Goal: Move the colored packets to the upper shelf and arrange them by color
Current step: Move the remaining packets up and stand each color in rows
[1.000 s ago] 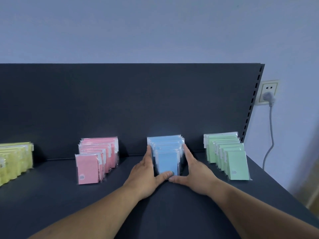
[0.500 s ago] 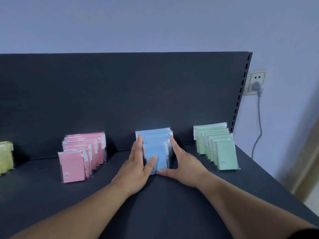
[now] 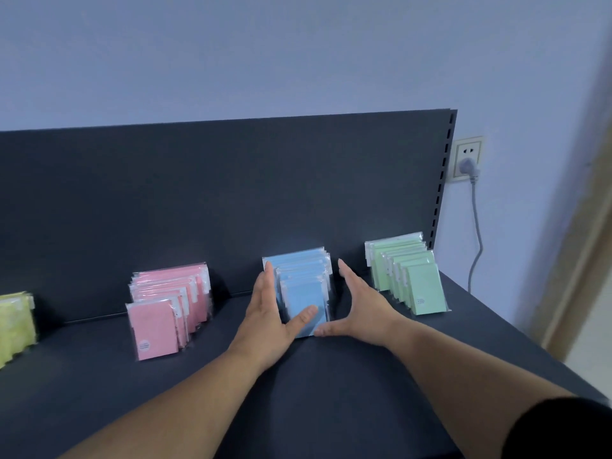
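**Clerk:** Labels first. Anything legible?

**Checker:** No. The front pink cellophane-wrapped packet (image 3: 152,329) has a round white sticker low on its face, and the front pale green wrapped packet (image 3: 425,291) has small print low down. Both are too small to read.

**Clerk:** Stock on the dark grey metal shelf (image 3: 331,392)?

**Checker:** Four upright rows, well apart, left to right: yellow packets (image 3: 15,323) (partly cut off by the frame edge), pink, light blue wrapped packets (image 3: 303,293), green. The blue row is in the middle, its back against the dark rear panel (image 3: 198,193).

**Clerk:** Hands?

**Checker:** The left hand (image 3: 268,313) has straight fingers held together flat along the blue row's left side, with the thumb laid across the front packet. The right hand (image 3: 361,306) has straight fingers held together just beside the row's right side, with a gap between. Its thumb reaches the lower front corner, but I cannot tell whether it touches.

**Clerk:** Fixtures?

**Checker:** White wall socket (image 3: 467,157) with a grey plug in it.
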### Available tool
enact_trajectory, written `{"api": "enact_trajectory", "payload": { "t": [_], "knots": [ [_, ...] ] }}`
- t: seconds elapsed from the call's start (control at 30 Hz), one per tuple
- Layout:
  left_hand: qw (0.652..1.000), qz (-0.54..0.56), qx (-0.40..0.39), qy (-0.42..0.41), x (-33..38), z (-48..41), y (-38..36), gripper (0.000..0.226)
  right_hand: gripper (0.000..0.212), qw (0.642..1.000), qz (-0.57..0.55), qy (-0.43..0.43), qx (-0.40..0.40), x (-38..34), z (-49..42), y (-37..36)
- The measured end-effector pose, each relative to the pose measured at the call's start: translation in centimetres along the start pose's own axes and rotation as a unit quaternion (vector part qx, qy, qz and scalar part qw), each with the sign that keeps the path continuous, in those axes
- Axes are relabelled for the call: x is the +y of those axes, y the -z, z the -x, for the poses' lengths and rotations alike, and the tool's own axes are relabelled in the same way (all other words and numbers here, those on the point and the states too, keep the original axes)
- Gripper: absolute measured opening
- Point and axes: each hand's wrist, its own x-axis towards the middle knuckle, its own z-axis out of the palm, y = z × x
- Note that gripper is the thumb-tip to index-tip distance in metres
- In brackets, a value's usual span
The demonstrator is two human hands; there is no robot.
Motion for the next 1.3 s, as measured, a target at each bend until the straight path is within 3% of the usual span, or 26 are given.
{"api": "enact_trajectory", "payload": {
  "t": [0.2,0.4,0.57,0.77,0.9,1.0,1.13,1.3],
  "knots": [
    [1.000,0.018,-0.006,-0.003,-0.2,0.5,0.5,0.136,0.133,0.999,0.023,-0.039,0.004,0.3,2.5,0.6],
    [1.000,0.005,0.017,-0.015,-0.7,0.4,0.3,0.138,0.121,0.998,0.043,-0.042,0.015,0.6,3.9,0.9],
    [0.999,-0.020,0.024,-0.022,-0.1,0.4,0.3,0.143,0.117,0.998,0.062,0.013,0.008,0.8,3.8,2.4],
    [0.989,-0.116,0.094,-0.015,1.3,1.5,-0.1,0.142,0.103,0.990,0.102,0.092,0.044,3.2,2.4,7.5],
    [0.958,-0.250,0.128,-0.058,3.4,1.5,-0.8,0.132,0.102,0.983,0.118,0.108,0.085,6.4,1.4,10.5],
    [0.926,-0.339,0.129,-0.101,5.1,0.3,-2.6,0.131,0.108,0.987,0.095,0.103,0.083,8.4,1.2,11.9],
    [0.921,-0.345,0.117,-0.136,8.0,-0.8,-6.1,0.118,0.129,0.995,0.057,0.073,0.025,10.7,0.6,13.2],
    [0.969,-0.229,0.084,-0.038,10.5,-2.2,-10.4,0.102,0.144,0.999,0.003,0.052,-0.006,13.3,-0.3,13.5]
  ]
}}
